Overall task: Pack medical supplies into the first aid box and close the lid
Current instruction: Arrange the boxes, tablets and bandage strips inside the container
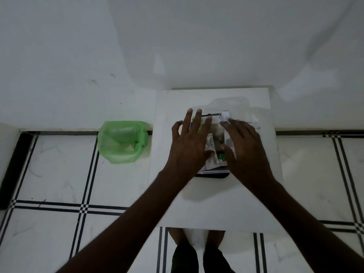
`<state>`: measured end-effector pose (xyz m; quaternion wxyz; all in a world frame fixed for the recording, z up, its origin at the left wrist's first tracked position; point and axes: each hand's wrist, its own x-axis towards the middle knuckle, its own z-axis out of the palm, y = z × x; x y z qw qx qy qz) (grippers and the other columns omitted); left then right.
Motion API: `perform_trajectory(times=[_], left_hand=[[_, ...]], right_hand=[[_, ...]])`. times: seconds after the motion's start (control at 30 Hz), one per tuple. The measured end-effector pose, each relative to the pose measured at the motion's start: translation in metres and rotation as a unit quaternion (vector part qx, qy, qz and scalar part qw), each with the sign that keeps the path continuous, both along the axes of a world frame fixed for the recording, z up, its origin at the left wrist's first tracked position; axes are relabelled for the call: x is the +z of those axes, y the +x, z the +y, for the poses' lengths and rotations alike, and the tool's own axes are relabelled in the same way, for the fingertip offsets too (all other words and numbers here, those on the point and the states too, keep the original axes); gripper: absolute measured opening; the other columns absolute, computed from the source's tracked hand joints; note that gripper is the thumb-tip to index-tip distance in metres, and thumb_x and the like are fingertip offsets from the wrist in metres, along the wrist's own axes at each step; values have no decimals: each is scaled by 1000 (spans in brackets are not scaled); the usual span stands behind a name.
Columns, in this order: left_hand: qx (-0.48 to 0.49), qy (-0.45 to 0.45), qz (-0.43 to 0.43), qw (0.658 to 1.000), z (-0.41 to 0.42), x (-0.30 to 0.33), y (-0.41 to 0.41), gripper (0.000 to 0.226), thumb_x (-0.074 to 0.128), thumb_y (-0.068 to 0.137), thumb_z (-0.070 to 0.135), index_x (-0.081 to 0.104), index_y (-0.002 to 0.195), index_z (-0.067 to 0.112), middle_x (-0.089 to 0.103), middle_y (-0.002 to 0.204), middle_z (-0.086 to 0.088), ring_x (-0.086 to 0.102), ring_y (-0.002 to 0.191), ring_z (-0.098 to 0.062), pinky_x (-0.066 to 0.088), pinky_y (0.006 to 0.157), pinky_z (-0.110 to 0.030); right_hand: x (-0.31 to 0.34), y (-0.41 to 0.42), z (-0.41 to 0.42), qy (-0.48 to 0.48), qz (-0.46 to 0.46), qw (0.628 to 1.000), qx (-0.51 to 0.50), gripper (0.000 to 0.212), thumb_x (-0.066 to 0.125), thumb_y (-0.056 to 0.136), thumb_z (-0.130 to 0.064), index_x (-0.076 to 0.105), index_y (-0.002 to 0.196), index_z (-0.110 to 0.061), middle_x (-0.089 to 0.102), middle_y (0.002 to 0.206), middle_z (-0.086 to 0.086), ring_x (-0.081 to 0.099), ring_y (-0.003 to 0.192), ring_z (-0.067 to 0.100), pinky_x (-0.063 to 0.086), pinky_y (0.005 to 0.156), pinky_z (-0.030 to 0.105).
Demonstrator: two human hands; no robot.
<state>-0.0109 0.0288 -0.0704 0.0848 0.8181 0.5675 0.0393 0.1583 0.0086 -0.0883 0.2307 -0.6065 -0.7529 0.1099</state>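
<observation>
While hands spread flat, apart | left hand [189, 142], right hand [246, 144] cover first aid box [213, 173]

— Where are the arms?

— Both reach forward and slightly inward from the bottom corners, bare, nearly straight at the elbows.

— And the left hand [190, 142]?

— Palm down, back of the hand toward the camera, fingers [197, 123] spread wide and pointing away from the body, thumb angled toward the other hand.

— The right hand [245, 143]?

— Also palm down, fingers [235, 126] together and pointing up-left, thumb lowered. The two hands sit close, thumbs near each other but apart.
</observation>
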Motion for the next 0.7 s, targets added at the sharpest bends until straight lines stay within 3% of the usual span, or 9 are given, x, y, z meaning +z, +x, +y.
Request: perform_trajectory(times=[0.1,0.17,0.3,0.4,0.57,0.63,0.7], left_hand=[[1,-24,21,999,2,-3,2,90,75,79,44,34,153,12,32,161,-16,23,151,-36,21,117,-54],[6,-2,3,1000,1,0,6,79,69,82,42,40,150,11,39,157,-16,27,150,-37,24,115,-55],[0,9,-84,996,2,11,34,64,57,85,37,47,144,13,45,153,-13,32,147,-34,24,115,-51],[-13,-11,-87,996,6,8,52,65,58,87,40,44,146,16,41,157,-13,30,148,-32,23,116,-52],[-21,-17,-94,995,3,-2,59,64,40,90,47,47,144,15,44,154,-14,36,145,-30,25,117,-50],[-13,-18,-106,994,2,-3,55,60,44,91,44,48,143,14,45,154,-12,36,145,-29,26,118,-50],[-3,-12,-118,993,1,-1,49,56,50,90,37,51,140,13,46,152,-13,38,144,-30,29,117,-51]], right_hand=[[2,13,2,7,64,991,-118,33,54,92,-12,56,124,-8,66,119,16,62,108,31,54,92,46],[-6,26,6,-54,47,976,-204,34,57,91,-20,52,122,-10,66,113,15,63,101,33,53,86,46],[-34,42,9,-242,-104,917,-301,77,73,75,-51,40,127,-6,51,122,22,51,112,41,43,90,52],[-47,41,13,-260,-71,912,-309,83,80,68,-48,37,127,-8,46,126,21,49,115,40,45,92,54],[-57,55,15,-229,107,908,-333,70,85,66,-22,43,120,-8,53,118,18,56,105,34,52,87,45],[-61,65,15,-217,142,906,-336,48,78,72,-15,52,112,-7,63,109,14,60,92,26,52,79,36],[-59,76,18,-212,138,903,-349,17,67,79,-15,66,95,-9,72,98,10,66,86,25,54,80,36]])
